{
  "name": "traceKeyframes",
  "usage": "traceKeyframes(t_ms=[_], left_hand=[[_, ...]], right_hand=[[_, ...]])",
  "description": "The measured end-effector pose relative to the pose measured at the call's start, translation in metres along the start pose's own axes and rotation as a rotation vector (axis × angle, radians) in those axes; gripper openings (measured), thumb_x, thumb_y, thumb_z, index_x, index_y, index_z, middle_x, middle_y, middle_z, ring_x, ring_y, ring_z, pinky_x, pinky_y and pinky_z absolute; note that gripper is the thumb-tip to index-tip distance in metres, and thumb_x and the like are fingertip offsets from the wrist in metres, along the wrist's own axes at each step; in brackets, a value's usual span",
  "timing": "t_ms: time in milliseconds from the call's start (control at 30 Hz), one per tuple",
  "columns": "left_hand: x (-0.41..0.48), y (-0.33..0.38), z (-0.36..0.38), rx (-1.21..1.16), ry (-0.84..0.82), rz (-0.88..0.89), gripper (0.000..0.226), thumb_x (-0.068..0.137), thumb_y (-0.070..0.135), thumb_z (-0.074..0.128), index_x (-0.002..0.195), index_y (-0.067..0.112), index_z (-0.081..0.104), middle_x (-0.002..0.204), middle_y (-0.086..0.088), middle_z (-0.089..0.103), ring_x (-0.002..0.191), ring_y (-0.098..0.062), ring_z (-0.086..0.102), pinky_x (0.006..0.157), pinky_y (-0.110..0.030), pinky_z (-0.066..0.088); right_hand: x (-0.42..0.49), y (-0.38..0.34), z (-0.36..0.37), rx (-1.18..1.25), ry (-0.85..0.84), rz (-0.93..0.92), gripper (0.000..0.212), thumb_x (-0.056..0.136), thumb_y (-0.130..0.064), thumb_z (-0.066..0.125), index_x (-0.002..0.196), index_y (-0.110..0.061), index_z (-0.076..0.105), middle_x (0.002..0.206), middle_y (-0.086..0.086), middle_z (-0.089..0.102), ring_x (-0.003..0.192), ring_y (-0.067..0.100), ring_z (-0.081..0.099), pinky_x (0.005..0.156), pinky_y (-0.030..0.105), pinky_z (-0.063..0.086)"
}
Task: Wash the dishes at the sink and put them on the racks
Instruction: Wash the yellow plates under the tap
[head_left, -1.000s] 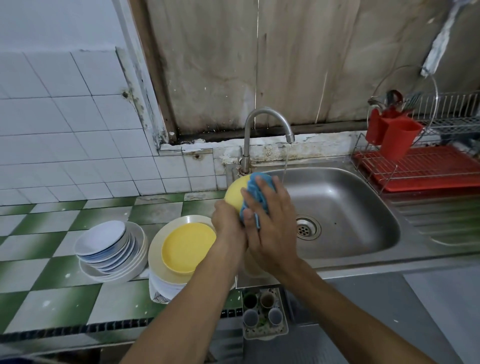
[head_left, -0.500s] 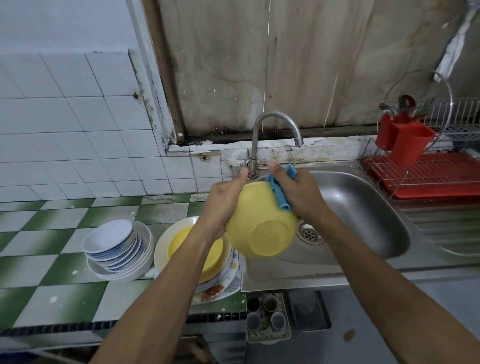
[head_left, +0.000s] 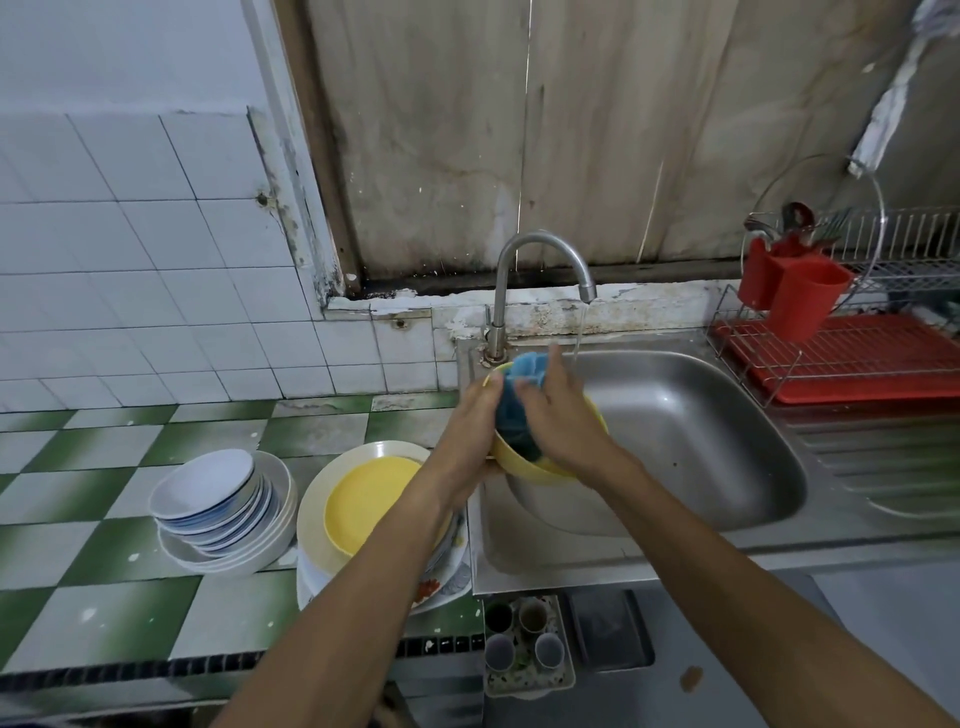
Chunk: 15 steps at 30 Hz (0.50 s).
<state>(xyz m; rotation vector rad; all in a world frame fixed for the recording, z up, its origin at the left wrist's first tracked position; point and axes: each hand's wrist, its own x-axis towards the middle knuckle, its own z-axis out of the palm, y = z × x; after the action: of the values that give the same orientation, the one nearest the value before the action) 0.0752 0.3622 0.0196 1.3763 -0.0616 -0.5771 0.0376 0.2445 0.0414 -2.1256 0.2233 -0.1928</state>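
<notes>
Yellow round plastic bowl (head_left: 524, 470) tilted over steel sink's (head_left: 701, 441) left edge. Left grip (head_left: 470, 421) curled round rim; right grip (head_left: 563, 415) clutches blue cloth (head_left: 527, 366) inside. Best: turn bowl, scrub full wall.

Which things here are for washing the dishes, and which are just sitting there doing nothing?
For the job: yellow bowl in the left hand, blue cloth in the right hand, running tap, sink, stacked bowls, stacked plates, dish rack.
Just lying about: tray of little cups, dark tray beside it.
</notes>
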Motion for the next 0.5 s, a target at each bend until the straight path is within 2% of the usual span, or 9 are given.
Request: traceKeyframes(t_ms=[33,100,167,200,267,300,367,433,500], left_hand=[[0.0,-0.001,0.002,0.008,-0.001,0.023,0.043,0.103,0.058,0.038,0.132,0.033,0.057,0.123,-0.003,0.069,0.111,-0.021,0.069,0.089,-0.051,0.059],[0.001,0.0,-0.001,0.037,0.037,0.056,0.051,0.1,0.064,0.039,0.131,0.029,0.059,0.121,-0.006,0.07,0.109,-0.019,0.07,0.089,-0.047,0.059],[0.004,-0.001,-0.012,0.05,0.067,0.069,0.059,0.096,0.069,0.042,0.132,0.025,0.059,0.122,-0.008,0.07,0.108,-0.022,0.07,0.088,-0.044,0.059],[0.003,0.0,-0.016,0.068,0.077,0.076,0.059,0.094,0.071,0.043,0.131,0.028,0.06,0.123,-0.006,0.069,0.109,-0.024,0.07,0.092,-0.046,0.057],[-0.004,0.0,-0.022,0.186,0.051,0.098,0.052,0.093,0.074,0.041,0.128,0.039,0.058,0.125,0.0,0.066,0.111,-0.024,0.067,0.096,-0.051,0.054],[-0.006,-0.001,-0.023,0.25,0.022,0.094,0.053,0.093,0.075,0.039,0.131,0.042,0.055,0.123,0.002,0.067,0.108,-0.024,0.068,0.094,-0.051,0.055],[-0.01,0.002,-0.022,0.253,-0.024,0.072,0.057,0.094,0.075,0.038,0.133,0.038,0.057,0.112,-0.002,0.072,0.099,-0.027,0.072,0.086,-0.051,0.059],[-0.01,0.006,-0.015,0.208,-0.035,0.056,0.056,0.095,0.074,0.037,0.128,0.035,0.061,0.106,-0.005,0.076,0.095,-0.028,0.075,0.085,-0.05,0.06],[-0.007,0.01,-0.01,0.242,-0.041,0.053,0.058,0.096,0.073,0.033,0.124,0.032,0.064,0.104,-0.005,0.077,0.093,-0.024,0.076,0.085,-0.047,0.061]], right_hand=[[-0.003,0.0,0.004,-0.021,-0.058,-0.064,0.053,0.106,-0.027,0.044,0.154,-0.015,0.026,0.141,0.006,0.047,0.118,0.018,0.051,0.095,0.031,0.046],[-0.008,0.004,0.007,-0.087,-0.081,-0.201,0.044,0.099,-0.02,0.056,0.142,-0.017,0.05,0.122,0.005,0.066,0.099,0.019,0.064,0.084,0.036,0.055],[-0.012,0.01,0.0,-0.078,-0.149,-0.231,0.034,0.088,-0.025,0.069,0.123,-0.022,0.069,0.106,-0.002,0.074,0.092,0.016,0.068,0.084,0.042,0.057],[-0.013,0.011,-0.008,-0.11,-0.255,-0.203,0.03,0.083,-0.03,0.073,0.113,-0.025,0.074,0.1,-0.005,0.075,0.09,0.016,0.069,0.084,0.042,0.057],[-0.012,0.011,-0.021,-0.477,-0.47,-0.149,0.027,0.078,-0.037,0.076,0.103,-0.027,0.076,0.096,-0.004,0.073,0.088,0.022,0.067,0.079,0.038,0.057],[-0.011,0.011,-0.024,-0.738,-0.476,-0.121,0.028,0.079,-0.039,0.076,0.104,-0.028,0.074,0.098,-0.002,0.07,0.089,0.025,0.065,0.077,0.037,0.055],[-0.011,0.01,-0.02,-1.004,-0.186,-0.102,0.031,0.087,-0.039,0.07,0.112,-0.021,0.067,0.111,0.007,0.06,0.094,0.032,0.063,0.074,0.038,0.052],[-0.011,0.015,-0.007,-0.819,0.136,-0.176,0.032,0.095,-0.032,0.063,0.12,-0.014,0.055,0.12,0.013,0.05,0.099,0.033,0.061,0.074,0.039,0.051],[-0.01,0.014,0.003,-0.491,0.24,-0.261,0.029,0.099,-0.027,0.06,0.123,-0.015,0.05,0.121,0.01,0.051,0.1,0.026,0.059,0.075,0.033,0.05]])
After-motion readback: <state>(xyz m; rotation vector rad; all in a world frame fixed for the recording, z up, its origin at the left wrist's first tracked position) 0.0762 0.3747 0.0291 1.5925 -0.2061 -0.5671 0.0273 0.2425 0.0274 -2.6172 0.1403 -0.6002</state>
